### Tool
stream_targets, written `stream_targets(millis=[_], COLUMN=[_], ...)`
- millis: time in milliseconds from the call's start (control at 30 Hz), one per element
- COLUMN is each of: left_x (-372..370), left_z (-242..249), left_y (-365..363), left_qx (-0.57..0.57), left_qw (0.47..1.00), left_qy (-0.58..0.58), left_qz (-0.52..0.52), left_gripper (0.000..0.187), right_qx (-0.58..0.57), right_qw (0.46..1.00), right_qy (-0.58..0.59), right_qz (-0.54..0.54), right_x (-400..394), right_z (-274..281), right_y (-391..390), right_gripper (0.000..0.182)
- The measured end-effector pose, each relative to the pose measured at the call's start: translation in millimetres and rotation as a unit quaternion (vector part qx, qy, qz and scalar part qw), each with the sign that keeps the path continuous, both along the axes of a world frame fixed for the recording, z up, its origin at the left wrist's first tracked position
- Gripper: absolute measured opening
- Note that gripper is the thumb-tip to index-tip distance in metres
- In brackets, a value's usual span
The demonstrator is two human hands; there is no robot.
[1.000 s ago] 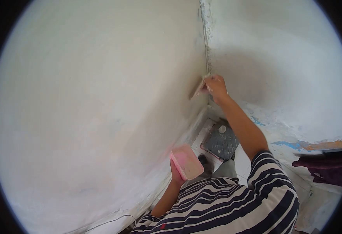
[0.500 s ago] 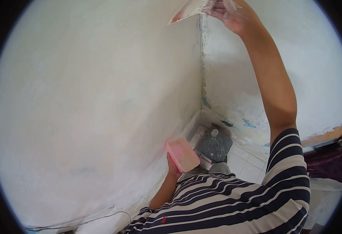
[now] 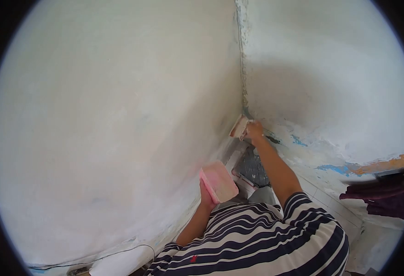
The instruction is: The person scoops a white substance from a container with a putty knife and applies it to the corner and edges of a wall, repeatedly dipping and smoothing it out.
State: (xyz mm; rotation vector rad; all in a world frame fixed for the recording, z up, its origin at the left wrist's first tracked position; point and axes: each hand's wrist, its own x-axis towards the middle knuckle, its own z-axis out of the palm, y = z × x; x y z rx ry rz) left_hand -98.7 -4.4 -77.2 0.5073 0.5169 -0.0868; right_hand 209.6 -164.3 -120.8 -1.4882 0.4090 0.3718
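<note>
My right hand (image 3: 256, 130) is wrapped round a flat, wide scraper (image 3: 239, 126) smeared with pale paste, low down at the corner where two walls meet. The scraper's blade is against or very near the left wall (image 3: 119, 115); contact is hard to tell. Below it, my left hand (image 3: 206, 197) grips a pink rectangular tub (image 3: 218, 181) by its side, with pale paste inside. The tub is tilted and close to the left wall.
A dark grey stool-like object (image 3: 251, 168) stands on the tiled floor (image 3: 324, 195) below the corner. Peeling blue and orange paint marks the right wall's base (image 3: 363, 167). Purple cloth (image 3: 381, 198) lies at the right. A thin cable (image 3: 114, 253) runs at the lower left.
My right hand has come down from high on the wall to the bottom of the corner with the scraper. My left hand and the tub have shifted only slightly.
</note>
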Motion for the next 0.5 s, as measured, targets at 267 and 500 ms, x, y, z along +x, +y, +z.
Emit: stream_targets(millis=[267,500], left_x=[-16,-35], left_z=[8,-8], left_y=[4,7], left_qx=[0.040,0.042], left_qw=[0.996,0.992], left_qy=[0.070,0.100], left_qz=[0.026,0.059], left_gripper=[0.076,0.077], right_qx=[-0.353,-0.423], right_qw=[0.900,0.834], right_qy=[0.064,-0.146], right_qz=[0.248,0.323], right_x=[-4,67], right_z=[-185,-216], right_y=[43,96], right_gripper=[0.029,0.029])
